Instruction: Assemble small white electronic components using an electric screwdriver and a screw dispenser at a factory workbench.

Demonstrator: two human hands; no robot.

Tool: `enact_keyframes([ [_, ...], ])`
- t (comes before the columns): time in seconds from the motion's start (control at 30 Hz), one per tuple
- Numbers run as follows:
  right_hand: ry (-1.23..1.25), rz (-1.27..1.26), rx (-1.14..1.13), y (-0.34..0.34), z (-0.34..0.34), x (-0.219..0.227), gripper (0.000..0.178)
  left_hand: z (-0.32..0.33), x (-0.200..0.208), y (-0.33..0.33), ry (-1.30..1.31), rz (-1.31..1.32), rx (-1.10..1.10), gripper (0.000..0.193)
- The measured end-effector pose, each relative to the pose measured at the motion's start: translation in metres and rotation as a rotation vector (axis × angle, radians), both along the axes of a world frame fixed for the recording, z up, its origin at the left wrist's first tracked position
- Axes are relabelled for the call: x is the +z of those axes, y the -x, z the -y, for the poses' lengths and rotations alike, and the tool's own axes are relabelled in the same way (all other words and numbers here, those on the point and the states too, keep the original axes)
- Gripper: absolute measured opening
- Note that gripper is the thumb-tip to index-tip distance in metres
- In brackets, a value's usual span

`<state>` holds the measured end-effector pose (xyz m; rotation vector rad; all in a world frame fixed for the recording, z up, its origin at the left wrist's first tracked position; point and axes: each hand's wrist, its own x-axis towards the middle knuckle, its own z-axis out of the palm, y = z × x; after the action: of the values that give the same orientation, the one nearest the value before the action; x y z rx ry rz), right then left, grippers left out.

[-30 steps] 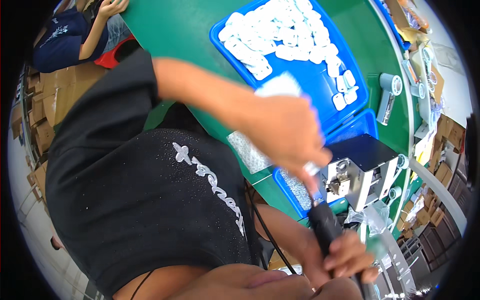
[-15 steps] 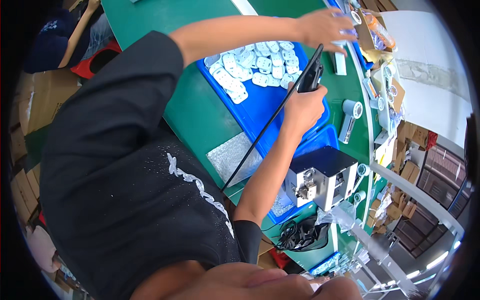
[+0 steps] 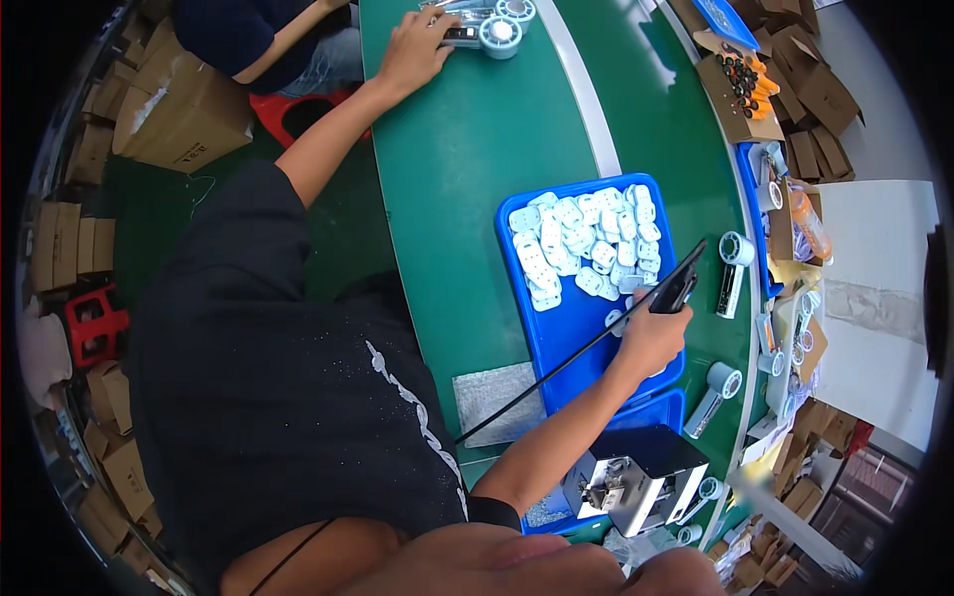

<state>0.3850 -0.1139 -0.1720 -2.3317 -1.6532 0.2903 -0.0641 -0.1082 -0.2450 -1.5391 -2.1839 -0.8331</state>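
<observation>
My left hand (image 3: 412,52) reaches to the far upper left of the table, its fingers closed around the handle of a pale blue handheld fan (image 3: 500,38). Another round-headed fan (image 3: 515,10) lies against it. In my right hand (image 3: 653,340) is a black electric screwdriver (image 3: 676,289), with its dark cord running back toward my body. That hand hovers over a blue tray (image 3: 566,363) holding many small pale blue plastic plates (image 3: 596,233) with holes. Under my right hand, part of the tray and a loose plate are hidden.
A black-and-silver screw feeder (image 3: 641,477) stands beside the tray. Two handheld fans (image 3: 733,273) lie beyond it on the green table (image 3: 447,179). Bubble wrap (image 3: 497,402) lies near me. A co-worker's arm (image 3: 278,50) shows at upper left, by a cardboard box (image 3: 189,119).
My left hand has swung from the fan beyond the tray to the fans at the upper left and closed on one. My right hand still holds the screwdriver. The view has shifted leftward.
</observation>
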Motion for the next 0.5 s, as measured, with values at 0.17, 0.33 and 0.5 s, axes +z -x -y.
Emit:
enact_keyframes([
  [0.17,-0.174,-0.379,0.033,-0.004,0.014,0.021,0.05,0.037,0.062,-0.044,-0.305,0.439,-0.322,0.036],
  [0.33,-0.296,-1.142,0.136,0.0,0.051,0.055,0.046,0.042,0.08,-0.136,-0.349,1.229,-0.789,0.054],
  [0.5,-0.35,-1.482,0.186,0.008,0.1,0.081,0.047,0.061,0.087,-0.228,-0.015,0.906,-1.418,0.063],
])
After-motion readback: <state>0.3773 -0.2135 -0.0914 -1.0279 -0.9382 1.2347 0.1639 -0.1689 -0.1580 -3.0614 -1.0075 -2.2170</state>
